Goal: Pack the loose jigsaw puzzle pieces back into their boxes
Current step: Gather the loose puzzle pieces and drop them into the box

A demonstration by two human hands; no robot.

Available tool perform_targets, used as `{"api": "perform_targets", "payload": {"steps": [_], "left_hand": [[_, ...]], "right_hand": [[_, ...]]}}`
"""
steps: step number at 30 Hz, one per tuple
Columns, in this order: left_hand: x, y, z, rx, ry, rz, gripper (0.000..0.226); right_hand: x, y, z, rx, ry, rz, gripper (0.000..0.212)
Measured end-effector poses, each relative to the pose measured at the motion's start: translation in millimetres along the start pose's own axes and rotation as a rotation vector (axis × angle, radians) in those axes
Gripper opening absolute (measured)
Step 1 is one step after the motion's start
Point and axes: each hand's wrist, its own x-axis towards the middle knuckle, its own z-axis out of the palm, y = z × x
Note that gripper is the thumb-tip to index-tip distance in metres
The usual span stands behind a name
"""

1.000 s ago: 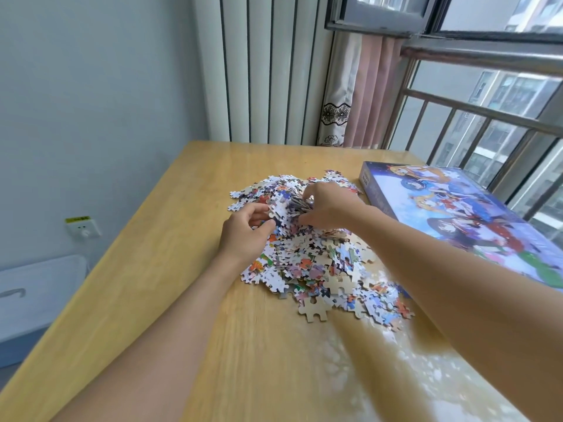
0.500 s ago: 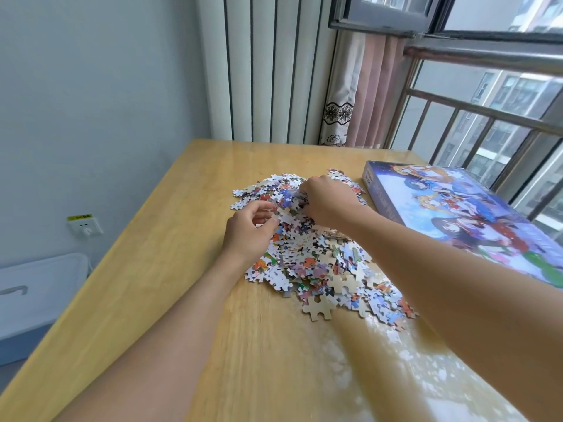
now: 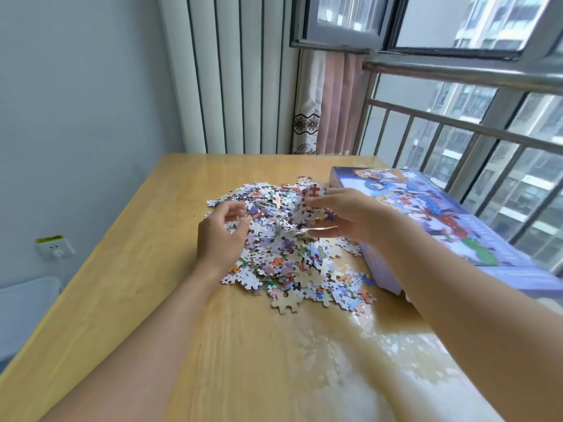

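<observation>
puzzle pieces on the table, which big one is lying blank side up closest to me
The large tan piece at the pile's near edge. It shows plain cardboard backing, while the pieces around it show colourful print.

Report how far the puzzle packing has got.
Done: nothing visibly packed; the box lies closed on the table. In hand: the left hand and right hand scoop a clump from the pile of pieces. Left: nearly the whole pile.
</observation>
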Motion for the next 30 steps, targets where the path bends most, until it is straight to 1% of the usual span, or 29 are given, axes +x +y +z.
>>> {"api": "perform_targets", "payload": {"steps": [3,7,10,13,14,16,17,19,21,22,23,24,26,27,28,29,30], "left_hand": [[-9,14,3,0.047,-0.041,0.08,0.02],[-17,37,9,0.098,-0.166,0.157,0.022],[-23,52,13,0.107,-0.231,0.186,0.02],[-33,64,21,0.133,-0.304,0.22,0.022],[-38,69,27,0.149,-0.351,0.24,0.025],[-51,80,41,0.214,-0.467,0.335,0.037],[-57,87,51,0.258,-0.531,0.402,0.046],[-68,100,71,0.303,-0.632,0.513,0.066],[-77,111,94,0.303,-0.706,0.538,0.082],[-81,116,104,0.31,-0.721,0.529,0.083],[-85,119,114,0.33,-0.719,0.533,0.077],[-88,121,122,0.329,-0.697,0.543,0.061],[-92,127,131,0.287,-0.594,0.537,0.015],[-92,129,133,0.243,-0.548,0.503,0.021],[-91,132,133,0.206,-0.5,0.463,0.039],[-89,135,133,0.177,-0.463,0.419,0.047],[-87,139,133,0.141,-0.42,0.389,0.045]], "right_hand": [[-16,9,-7,0.162,-0.014,0.061,0.024],[-44,21,-14,0.282,-0.039,0.093,0.028],[-70,29,-21,0.282,-0.055,0.085,0.029],[-95,35,-35,0.259,-0.059,0.06,0.02],[-104,37,-43,0.256,-0.048,0.054,0.018],[-119,41,-60,0.265,-0.002,0.051,0.015],[-125,43,-71,0.274,0.032,0.057,0.017],[-135,45,-87,0.299,0.081,0.074,0.03],[-144,48,-101,0.302,0.11,0.061,0.041],[-149,48,-106,0.298,0.115,0.048,0.042],[-153,50,-112,0.299,0.12,0.038,0.04],[-157,51,-117,0.303,0.121,0.032,0.038],[-166,52,-128,0.325,0.119,0.017,0.035],[-171,52,-133,0.334,0.113,0.004,0.032],[-176,53,-136,0.335,0.103,-0.011,0.028],[-180,54,-138,0.329,0.091,-0.028,0.023],[-184,55,-140,0.321,0.079,-0.042,0.021]]}}
